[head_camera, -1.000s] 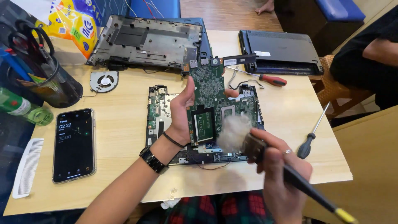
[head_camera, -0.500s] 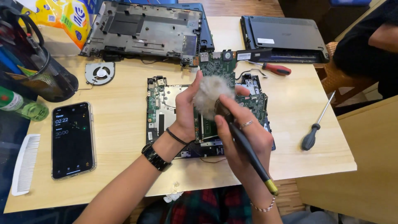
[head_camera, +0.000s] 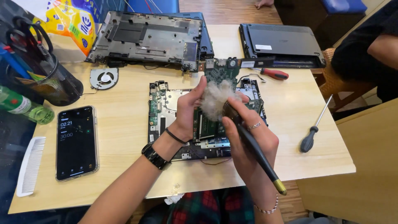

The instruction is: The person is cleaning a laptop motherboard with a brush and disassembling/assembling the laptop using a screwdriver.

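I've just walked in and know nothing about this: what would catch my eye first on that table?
Mid-table, the left hand tilts up a green circuit board while the right hand presses a fluffy brush on it. Behind lie two opened laptop shells, left a phone, right a black-handled screwdriver.

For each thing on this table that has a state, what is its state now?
Left hand: grips the green circuit board, tilted up.
Right hand: holds the brush, bristles on the board.
Laptop base: opened, insides bare.
Fan: taken out, lying flat.
Phone: screen on.
Black screwdriver: lying unused.
Red screwdriver: lying unused.
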